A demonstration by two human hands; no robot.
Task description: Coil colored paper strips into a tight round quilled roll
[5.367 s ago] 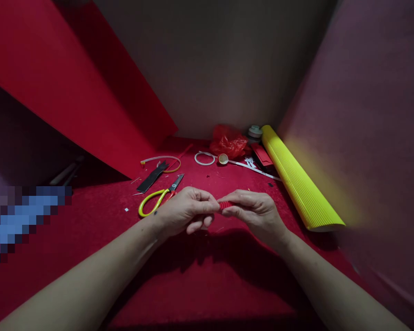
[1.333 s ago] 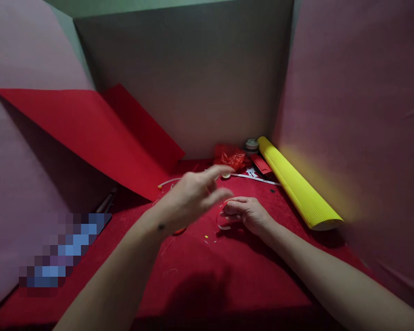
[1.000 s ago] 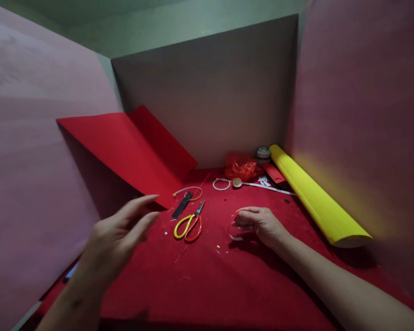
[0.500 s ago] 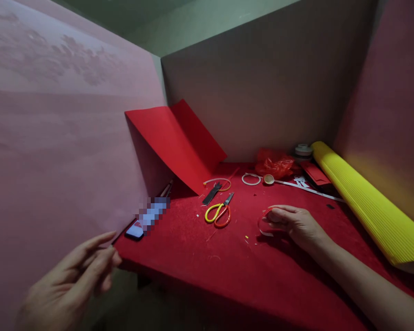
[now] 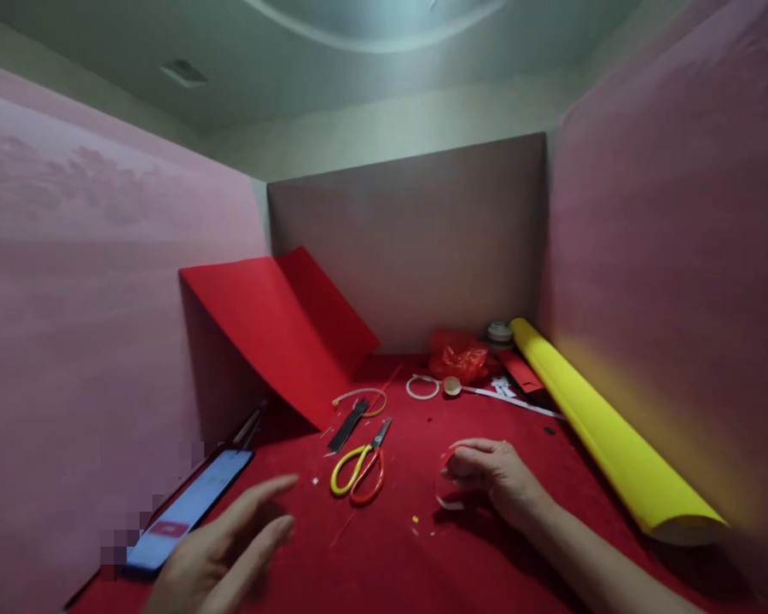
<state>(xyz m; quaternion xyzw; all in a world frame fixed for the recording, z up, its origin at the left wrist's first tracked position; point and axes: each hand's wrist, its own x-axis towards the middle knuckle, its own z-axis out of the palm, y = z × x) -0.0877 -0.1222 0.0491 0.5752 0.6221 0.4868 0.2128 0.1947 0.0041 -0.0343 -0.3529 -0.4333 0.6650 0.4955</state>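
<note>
My right hand pinches a curled red strip with a pale end hanging below; the part of it inside the fingers is hidden. My left hand is above the table's near left side, blurred, thumb and forefinger apart, nothing between them. Between the hands lie scissors with one yellow and one red handle, blades slightly parted. Behind them are a flat black piece and a thin pale loop with an orange tip. A phone with its screen lit lies beside my left hand.
A folded red sheet leans on the left panel. At the back are a red plastic bag, a white ring, a roll of white tape and red packets. A yellow roll runs along the right panel.
My left hand has moved from the table's left edge rightward over the table, and its fingers have spread. The right hand still holds the red strip. The view has tilted up.
</note>
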